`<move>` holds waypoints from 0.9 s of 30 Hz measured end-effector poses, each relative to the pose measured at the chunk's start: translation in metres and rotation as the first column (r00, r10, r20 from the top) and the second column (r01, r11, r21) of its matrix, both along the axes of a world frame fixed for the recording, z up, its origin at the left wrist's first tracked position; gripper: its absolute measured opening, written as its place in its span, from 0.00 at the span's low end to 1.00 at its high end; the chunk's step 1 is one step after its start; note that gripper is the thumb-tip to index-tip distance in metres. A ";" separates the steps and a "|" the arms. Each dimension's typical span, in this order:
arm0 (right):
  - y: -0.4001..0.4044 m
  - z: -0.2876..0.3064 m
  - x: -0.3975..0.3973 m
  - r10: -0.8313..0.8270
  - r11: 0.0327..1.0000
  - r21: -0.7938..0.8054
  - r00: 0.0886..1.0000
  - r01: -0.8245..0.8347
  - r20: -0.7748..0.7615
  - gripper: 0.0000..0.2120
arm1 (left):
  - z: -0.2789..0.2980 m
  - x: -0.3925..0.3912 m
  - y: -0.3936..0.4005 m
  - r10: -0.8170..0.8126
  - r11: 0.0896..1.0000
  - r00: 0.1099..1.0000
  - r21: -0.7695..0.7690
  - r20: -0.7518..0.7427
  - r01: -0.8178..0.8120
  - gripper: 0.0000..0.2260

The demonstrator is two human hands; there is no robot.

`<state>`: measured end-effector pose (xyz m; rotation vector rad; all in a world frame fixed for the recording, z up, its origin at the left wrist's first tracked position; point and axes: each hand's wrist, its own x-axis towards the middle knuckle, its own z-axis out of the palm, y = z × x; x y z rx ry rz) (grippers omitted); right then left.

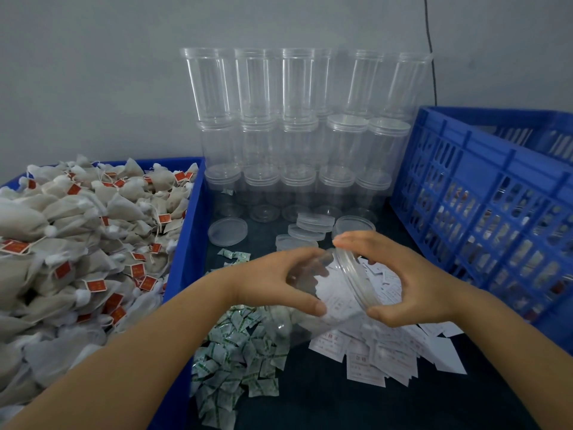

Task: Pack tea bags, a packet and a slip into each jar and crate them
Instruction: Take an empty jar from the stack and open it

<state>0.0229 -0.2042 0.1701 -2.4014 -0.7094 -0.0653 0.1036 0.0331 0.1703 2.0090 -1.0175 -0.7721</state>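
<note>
Clear jar (313, 293) held above slips (381, 355) and packets (235, 352), long axis tilted, mouth up-right toward crate (483, 193). Left hand (273, 280) gripping body; right hand (403, 283) curled around lid (356, 274). Judged step: capping. Next: seat lid squarely, twist, then crate.

**What the head view left unclear**

The print on the paper slips (366, 361) was too blurred to read, as were the red tags on the tea bags (65, 243). The tea bag bin (183, 259) ran off the left edge. Behind the slotted wall of the blue crate (483, 218), right of the slips, the contents showed only in fragments. The held jar (319, 293) above the slips was smeared, so what it held could not be told. The left hand (273, 280) covered part of it.
</note>
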 end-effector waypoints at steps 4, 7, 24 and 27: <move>0.001 0.004 -0.014 0.046 0.996 0.077 0.998 -0.050 0.050 0.41 | 0.004 -0.002 0.001 -0.080 0.995 0.959 -0.075 -0.274 0.062 0.38; 0.012 0.008 -0.001 0.048 0.992 0.113 0.998 -0.053 0.046 0.32 | 0.006 0.001 0.001 -0.167 0.986 0.900 -0.074 -0.404 0.150 0.42; 0.022 -0.029 0.011 -0.079 0.685 0.432 0.650 0.587 -0.756 0.37 | -0.016 0.009 -0.004 -0.105 0.974 0.360 0.168 0.927 -0.149 0.43; 0.026 -0.032 0.014 -0.110 0.696 0.437 0.686 0.570 -0.720 0.32 | -0.018 0.008 -0.003 -0.104 0.974 0.360 0.168 0.927 -0.149 0.43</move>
